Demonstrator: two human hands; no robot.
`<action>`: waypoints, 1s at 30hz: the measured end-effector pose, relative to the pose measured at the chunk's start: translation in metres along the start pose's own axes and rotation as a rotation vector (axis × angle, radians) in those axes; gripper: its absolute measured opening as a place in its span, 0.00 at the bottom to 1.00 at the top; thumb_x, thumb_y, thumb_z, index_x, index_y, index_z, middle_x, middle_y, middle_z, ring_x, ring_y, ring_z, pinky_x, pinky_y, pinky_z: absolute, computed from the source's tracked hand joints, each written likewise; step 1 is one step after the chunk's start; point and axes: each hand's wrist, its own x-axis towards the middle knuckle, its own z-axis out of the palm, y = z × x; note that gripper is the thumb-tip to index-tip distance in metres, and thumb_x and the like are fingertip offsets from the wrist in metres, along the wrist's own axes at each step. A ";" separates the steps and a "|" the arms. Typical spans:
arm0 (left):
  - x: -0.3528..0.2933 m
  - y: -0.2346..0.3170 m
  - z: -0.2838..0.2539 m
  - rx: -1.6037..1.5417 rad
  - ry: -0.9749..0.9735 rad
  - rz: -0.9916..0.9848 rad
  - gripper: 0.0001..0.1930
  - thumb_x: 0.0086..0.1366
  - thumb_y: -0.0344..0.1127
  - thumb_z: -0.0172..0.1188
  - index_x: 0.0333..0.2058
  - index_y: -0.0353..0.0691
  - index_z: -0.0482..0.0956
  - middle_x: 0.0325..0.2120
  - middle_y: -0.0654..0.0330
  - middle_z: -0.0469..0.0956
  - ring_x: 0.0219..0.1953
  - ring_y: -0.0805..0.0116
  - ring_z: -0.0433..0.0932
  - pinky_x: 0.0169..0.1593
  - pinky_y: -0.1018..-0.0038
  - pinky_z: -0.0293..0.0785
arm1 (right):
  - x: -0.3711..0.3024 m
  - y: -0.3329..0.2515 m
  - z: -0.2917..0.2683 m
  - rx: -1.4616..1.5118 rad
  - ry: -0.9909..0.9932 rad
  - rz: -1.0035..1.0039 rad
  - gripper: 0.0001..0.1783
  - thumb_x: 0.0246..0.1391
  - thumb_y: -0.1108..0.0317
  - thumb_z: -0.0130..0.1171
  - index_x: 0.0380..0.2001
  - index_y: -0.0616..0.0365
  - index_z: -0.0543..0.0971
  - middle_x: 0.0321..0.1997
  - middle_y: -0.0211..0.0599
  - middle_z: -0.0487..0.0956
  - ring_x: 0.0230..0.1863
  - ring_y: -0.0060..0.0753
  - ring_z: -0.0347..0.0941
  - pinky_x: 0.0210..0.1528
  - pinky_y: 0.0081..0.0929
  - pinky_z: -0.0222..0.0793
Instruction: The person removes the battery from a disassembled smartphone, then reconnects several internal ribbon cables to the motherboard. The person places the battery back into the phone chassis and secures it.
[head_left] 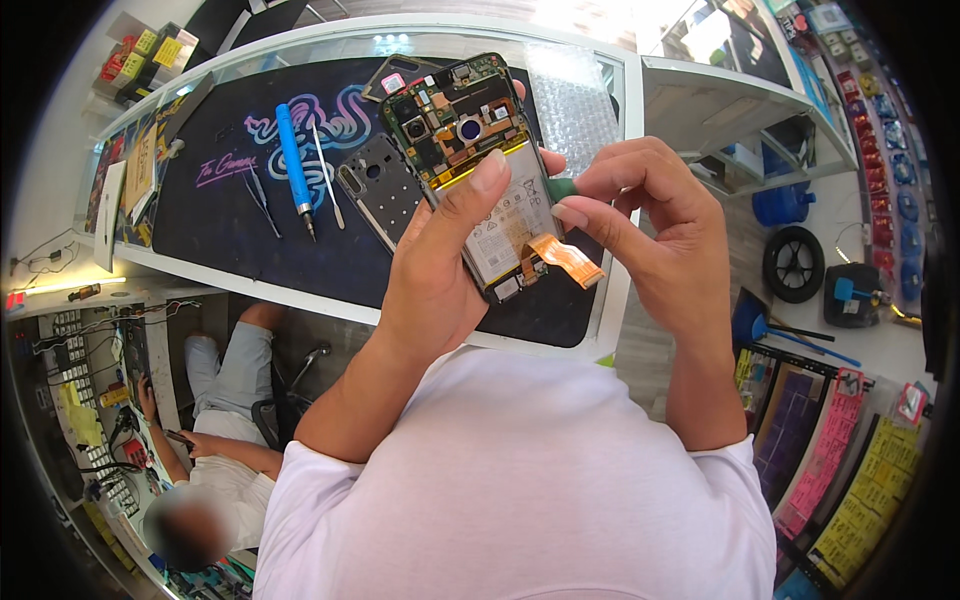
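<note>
"How far along are you getting?"

"Your phone (472, 150) is sitting above the table (633, 110), its back already off; the flat, pale battery (500, 225) is resting inside, and the edge work looks unfinished."

"And your fingers?"

"Your left hand (430, 270) is gripping the frame; your right hand (665, 215) is pinching a green pick (563, 188) at its side."

"Materials?"

"A glossy orange ribbon (568, 262) is curling out; a rigid, perforated plate (375, 185) is lying on smooth black matting (215, 240)."
</note>
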 end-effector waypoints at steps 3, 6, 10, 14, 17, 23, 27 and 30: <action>0.001 -0.004 0.000 -0.029 0.004 0.017 0.26 0.86 0.49 0.55 0.72 0.38 0.72 0.59 0.54 0.82 0.58 0.65 0.84 0.61 0.64 0.84 | -0.003 0.002 0.007 0.081 0.033 0.060 0.09 0.62 0.77 0.77 0.43 0.62 0.86 0.44 0.31 0.84 0.43 0.18 0.79 0.46 0.19 0.76; 0.003 -0.007 -0.001 -0.049 -0.015 0.011 0.28 0.86 0.50 0.55 0.75 0.42 0.68 0.58 0.56 0.82 0.57 0.67 0.84 0.61 0.65 0.84 | -0.002 0.006 0.013 0.096 0.073 -0.008 0.07 0.62 0.77 0.77 0.39 0.63 0.86 0.43 0.36 0.88 0.39 0.19 0.81 0.43 0.21 0.79; 0.005 -0.008 -0.006 -0.034 -0.038 -0.006 0.31 0.88 0.46 0.51 0.81 0.42 0.60 0.57 0.50 0.83 0.57 0.63 0.86 0.58 0.65 0.89 | -0.004 0.009 0.021 0.082 0.111 -0.025 0.05 0.64 0.79 0.74 0.38 0.66 0.85 0.41 0.40 0.90 0.37 0.22 0.84 0.42 0.25 0.82; 0.006 -0.013 -0.010 -0.057 -0.026 -0.042 0.31 0.87 0.45 0.54 0.81 0.44 0.61 0.56 0.54 0.83 0.56 0.67 0.87 0.56 0.66 0.90 | -0.011 0.009 0.024 0.048 0.146 0.026 0.05 0.65 0.80 0.72 0.37 0.67 0.83 0.38 0.41 0.89 0.36 0.22 0.85 0.41 0.25 0.81; 0.007 -0.018 -0.012 -0.013 -0.006 -0.047 0.32 0.87 0.46 0.55 0.81 0.46 0.61 0.55 0.56 0.84 0.55 0.69 0.87 0.56 0.67 0.90 | -0.014 0.009 0.026 0.041 0.158 0.044 0.05 0.66 0.80 0.71 0.36 0.67 0.82 0.37 0.42 0.88 0.36 0.22 0.84 0.40 0.25 0.79; 0.010 -0.029 -0.016 0.041 0.039 -0.068 0.32 0.86 0.46 0.57 0.81 0.46 0.61 0.55 0.57 0.83 0.55 0.70 0.85 0.58 0.69 0.88 | -0.020 0.011 0.032 -0.037 0.165 0.069 0.04 0.67 0.79 0.70 0.37 0.66 0.83 0.37 0.42 0.88 0.36 0.24 0.83 0.40 0.27 0.79; 0.007 -0.034 -0.018 -0.066 0.033 -0.070 0.33 0.84 0.44 0.58 0.80 0.42 0.63 0.54 0.58 0.82 0.55 0.69 0.85 0.59 0.67 0.86 | -0.022 0.018 0.034 -0.133 0.158 0.027 0.03 0.67 0.79 0.70 0.38 0.64 0.83 0.40 0.41 0.87 0.38 0.30 0.84 0.41 0.30 0.80; 0.006 -0.034 -0.022 -0.097 0.022 -0.107 0.33 0.81 0.45 0.60 0.77 0.37 0.67 0.52 0.58 0.81 0.55 0.69 0.84 0.60 0.66 0.85 | -0.025 0.024 0.036 -0.180 0.159 -0.013 0.03 0.66 0.78 0.70 0.39 0.63 0.84 0.41 0.41 0.87 0.39 0.34 0.84 0.42 0.33 0.81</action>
